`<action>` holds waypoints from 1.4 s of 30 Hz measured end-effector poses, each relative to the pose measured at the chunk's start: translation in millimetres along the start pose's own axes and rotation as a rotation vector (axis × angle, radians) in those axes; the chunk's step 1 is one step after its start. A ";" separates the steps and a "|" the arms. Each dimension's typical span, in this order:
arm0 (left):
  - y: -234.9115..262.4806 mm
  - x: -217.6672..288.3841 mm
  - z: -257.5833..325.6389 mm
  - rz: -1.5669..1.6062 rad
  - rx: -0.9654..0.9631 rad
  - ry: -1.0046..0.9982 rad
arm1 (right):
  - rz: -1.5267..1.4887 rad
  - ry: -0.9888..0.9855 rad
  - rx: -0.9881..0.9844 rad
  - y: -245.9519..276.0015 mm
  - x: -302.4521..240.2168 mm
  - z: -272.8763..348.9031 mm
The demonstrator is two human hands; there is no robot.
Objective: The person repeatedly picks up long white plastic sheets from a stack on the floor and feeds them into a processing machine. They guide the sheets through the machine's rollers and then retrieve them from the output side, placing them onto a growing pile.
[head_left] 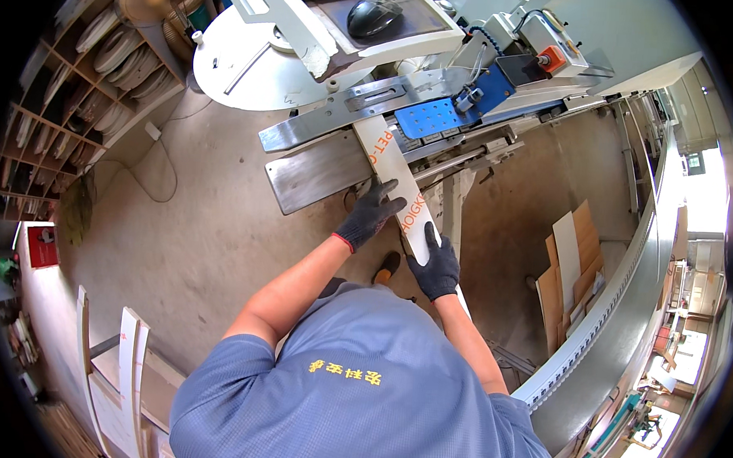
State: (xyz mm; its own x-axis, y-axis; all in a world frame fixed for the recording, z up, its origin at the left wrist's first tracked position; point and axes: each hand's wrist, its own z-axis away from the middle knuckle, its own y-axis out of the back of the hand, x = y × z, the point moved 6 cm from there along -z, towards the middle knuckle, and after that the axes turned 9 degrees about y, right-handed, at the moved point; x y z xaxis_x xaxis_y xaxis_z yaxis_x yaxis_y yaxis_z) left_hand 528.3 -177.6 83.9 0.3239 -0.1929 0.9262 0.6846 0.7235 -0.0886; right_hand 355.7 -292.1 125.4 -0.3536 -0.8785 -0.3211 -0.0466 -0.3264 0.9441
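Observation:
A long, narrow white board (393, 165) with orange print runs from the machine's metal guide (317, 129) down to my right side. My left hand (371, 215), in a dark knit glove with a red cuff, grips the board's left edge near its middle, fingers over the top face. Closer to me, my right hand (436, 268), gloved too, holds the right edge with the thumb side on top; its other fingers are partly hidden. The board's far end lies against the guide, beside a blue perforated plate (429, 118). A bare steel support plate (318, 172) sits left of the board.
A round white table (255, 55) stands beyond the guide, under a shelf with a black mouse (374, 17). An orange-red button (552, 58) is on the machine. Shelves of coils (118, 55) line the left. Boards (571, 272) lean at right, near a curved-looking conveyor (597, 334).

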 end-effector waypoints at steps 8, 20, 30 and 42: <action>3.4 1.6 2.7 -0.174 0.116 -0.159 | 0.020 0.026 0.015 2.0 3.3 -0.1; -4.3 -5.0 -4.7 -0.013 -0.077 0.053 | -0.075 0.064 0.140 -4.4 22.2 3.4; -13.6 5.4 2.8 0.197 -0.112 0.077 | -0.057 0.040 0.107 -1.2 21.2 9.1; -13.6 0.6 -1.4 0.172 -0.130 0.065 | -0.070 0.008 0.073 0.0 22.5 9.5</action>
State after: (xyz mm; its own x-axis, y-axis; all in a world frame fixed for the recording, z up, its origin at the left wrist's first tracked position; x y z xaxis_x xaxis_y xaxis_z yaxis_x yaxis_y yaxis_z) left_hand 520.1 -188.4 85.2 0.4818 -0.1190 0.8682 0.6925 0.6588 -0.2940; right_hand 338.8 -308.5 118.9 -0.3396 -0.8572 -0.3871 -0.1389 -0.3613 0.9220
